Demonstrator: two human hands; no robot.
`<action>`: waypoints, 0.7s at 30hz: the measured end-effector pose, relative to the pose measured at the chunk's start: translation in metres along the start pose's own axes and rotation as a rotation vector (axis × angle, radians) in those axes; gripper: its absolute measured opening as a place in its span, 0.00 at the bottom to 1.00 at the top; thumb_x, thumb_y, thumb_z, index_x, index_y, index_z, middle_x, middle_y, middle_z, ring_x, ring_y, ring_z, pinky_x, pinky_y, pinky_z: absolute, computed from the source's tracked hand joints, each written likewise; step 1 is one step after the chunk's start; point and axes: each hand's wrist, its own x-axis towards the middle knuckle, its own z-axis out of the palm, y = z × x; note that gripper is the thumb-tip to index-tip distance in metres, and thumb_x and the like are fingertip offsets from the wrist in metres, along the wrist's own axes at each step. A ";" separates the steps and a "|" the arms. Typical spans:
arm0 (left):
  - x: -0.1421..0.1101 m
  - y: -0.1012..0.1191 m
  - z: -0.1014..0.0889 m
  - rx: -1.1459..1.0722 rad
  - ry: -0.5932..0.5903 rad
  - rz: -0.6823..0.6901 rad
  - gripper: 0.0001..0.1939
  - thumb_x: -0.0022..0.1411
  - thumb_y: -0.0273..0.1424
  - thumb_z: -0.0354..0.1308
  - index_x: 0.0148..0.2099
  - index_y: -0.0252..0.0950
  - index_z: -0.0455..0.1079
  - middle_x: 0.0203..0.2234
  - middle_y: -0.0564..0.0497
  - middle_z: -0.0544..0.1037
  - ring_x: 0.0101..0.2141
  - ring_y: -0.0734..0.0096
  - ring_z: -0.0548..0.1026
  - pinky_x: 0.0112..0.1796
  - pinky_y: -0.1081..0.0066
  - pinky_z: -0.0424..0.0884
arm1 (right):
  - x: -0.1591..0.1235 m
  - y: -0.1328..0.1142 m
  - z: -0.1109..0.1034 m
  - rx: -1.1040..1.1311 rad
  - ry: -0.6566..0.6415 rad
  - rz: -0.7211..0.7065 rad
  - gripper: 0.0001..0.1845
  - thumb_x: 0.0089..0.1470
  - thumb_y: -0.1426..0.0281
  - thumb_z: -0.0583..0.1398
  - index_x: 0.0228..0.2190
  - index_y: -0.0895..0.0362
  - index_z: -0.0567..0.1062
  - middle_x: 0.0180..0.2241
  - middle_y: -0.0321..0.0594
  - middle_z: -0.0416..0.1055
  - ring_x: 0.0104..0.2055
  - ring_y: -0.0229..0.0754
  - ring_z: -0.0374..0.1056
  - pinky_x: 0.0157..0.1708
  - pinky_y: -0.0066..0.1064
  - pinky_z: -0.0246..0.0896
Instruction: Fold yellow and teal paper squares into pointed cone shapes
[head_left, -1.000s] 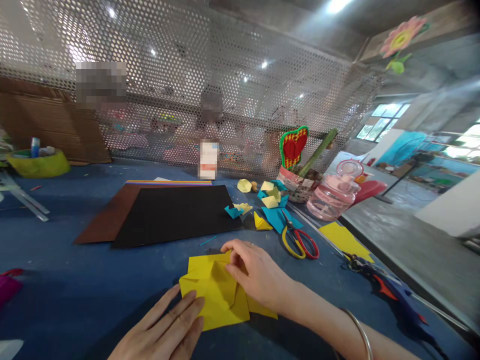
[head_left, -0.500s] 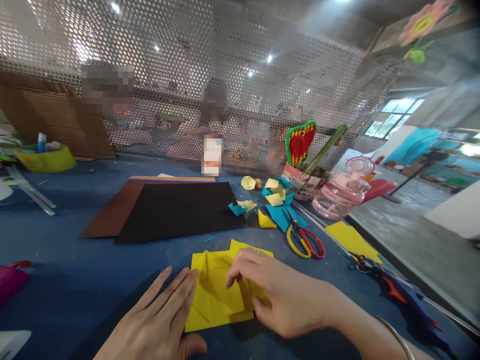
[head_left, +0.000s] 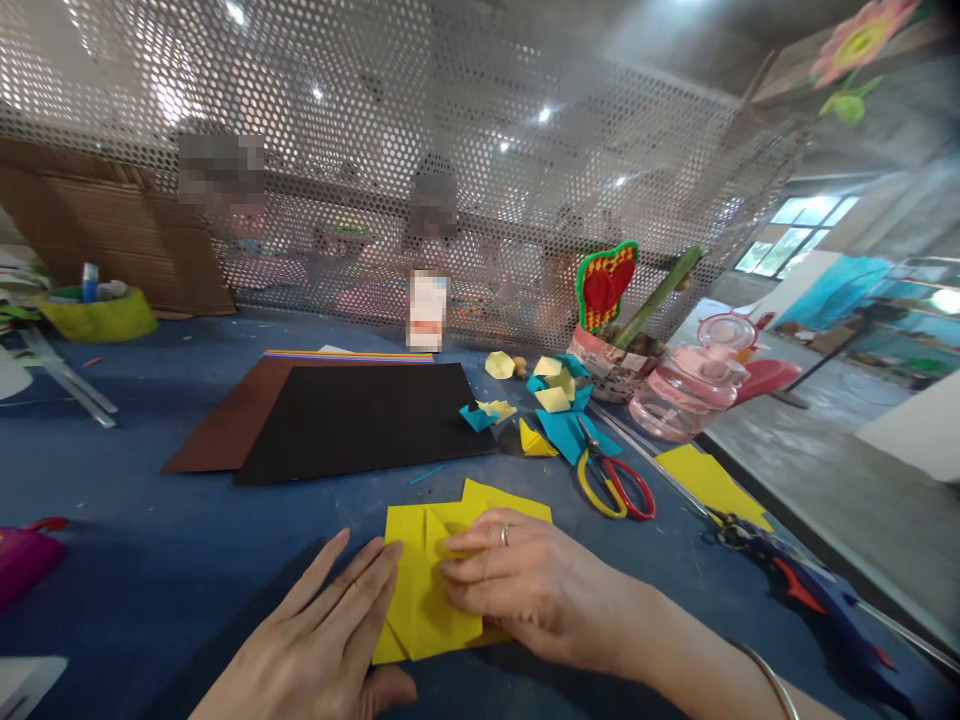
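"The right hand [head_left: 540,590] now sits farther in than before, fingertips on the middle of the yellow paper [head_left: 420,600]."
"Is it gripping?"
"Its fingers bend together; I can't tell whether they pinch the paper."
"And the left hand [head_left: 315,630]?"
"Open and flat, fingertips on the paper's left edge."
"Where's the paper lying?"
"On the tabletop [head_left: 187,550], nearer than the black sheet [head_left: 367,420] and the scissors [head_left: 598,455]."

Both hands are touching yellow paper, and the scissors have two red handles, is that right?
Not quite: the head view shows the scissors with one yellow handle and one red handle. The left hand and right hand are indeed touching yellow paper.
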 end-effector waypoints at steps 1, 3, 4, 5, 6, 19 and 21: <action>-0.004 0.001 0.003 -0.007 -0.006 0.012 0.24 0.70 0.42 0.42 0.42 0.33 0.76 0.42 0.46 0.81 0.45 0.66 0.78 0.63 0.62 0.46 | 0.000 -0.001 -0.001 0.013 0.000 -0.007 0.15 0.61 0.77 0.52 0.45 0.58 0.75 0.48 0.42 0.75 0.57 0.41 0.64 0.58 0.36 0.53; -0.011 0.003 0.009 -0.020 0.002 0.033 0.22 0.70 0.42 0.43 0.43 0.36 0.76 0.42 0.48 0.81 0.46 0.67 0.77 0.63 0.62 0.48 | 0.002 -0.003 -0.002 0.068 0.004 -0.006 0.12 0.62 0.73 0.54 0.42 0.58 0.76 0.48 0.42 0.75 0.54 0.41 0.66 0.57 0.34 0.55; -0.013 0.004 0.012 -0.028 0.020 0.035 0.22 0.70 0.41 0.43 0.43 0.37 0.76 0.42 0.49 0.82 0.45 0.68 0.77 0.63 0.63 0.49 | 0.002 -0.002 -0.002 0.109 0.010 0.003 0.11 0.62 0.71 0.55 0.40 0.58 0.77 0.47 0.43 0.75 0.54 0.40 0.67 0.57 0.33 0.56; -0.015 0.004 0.014 -0.037 0.041 0.033 0.22 0.70 0.42 0.43 0.42 0.37 0.76 0.41 0.50 0.82 0.45 0.69 0.78 0.62 0.64 0.50 | 0.003 -0.002 -0.002 0.156 0.017 0.016 0.10 0.62 0.70 0.56 0.39 0.58 0.77 0.47 0.43 0.75 0.54 0.40 0.67 0.56 0.32 0.57; -0.017 0.004 0.015 -0.045 0.057 0.034 0.22 0.69 0.42 0.43 0.41 0.38 0.76 0.41 0.50 0.82 0.45 0.69 0.78 0.62 0.65 0.51 | 0.003 -0.001 -0.002 0.208 0.023 0.032 0.10 0.61 0.69 0.57 0.39 0.59 0.78 0.47 0.44 0.75 0.54 0.40 0.67 0.56 0.31 0.57; -0.016 0.012 0.004 -0.067 0.110 0.039 0.18 0.70 0.35 0.45 0.38 0.38 0.76 0.36 0.52 0.83 0.40 0.73 0.79 0.59 0.72 0.56 | 0.011 -0.002 0.010 0.533 0.216 0.371 0.04 0.53 0.73 0.64 0.27 0.57 0.80 0.35 0.40 0.79 0.40 0.38 0.74 0.44 0.27 0.65; -0.015 0.012 0.004 -0.079 0.111 0.029 0.19 0.70 0.36 0.45 0.37 0.38 0.76 0.36 0.52 0.83 0.40 0.73 0.79 0.56 0.73 0.61 | 0.013 -0.004 0.013 0.534 0.251 0.397 0.05 0.53 0.71 0.65 0.27 0.58 0.80 0.33 0.41 0.78 0.38 0.38 0.73 0.42 0.27 0.65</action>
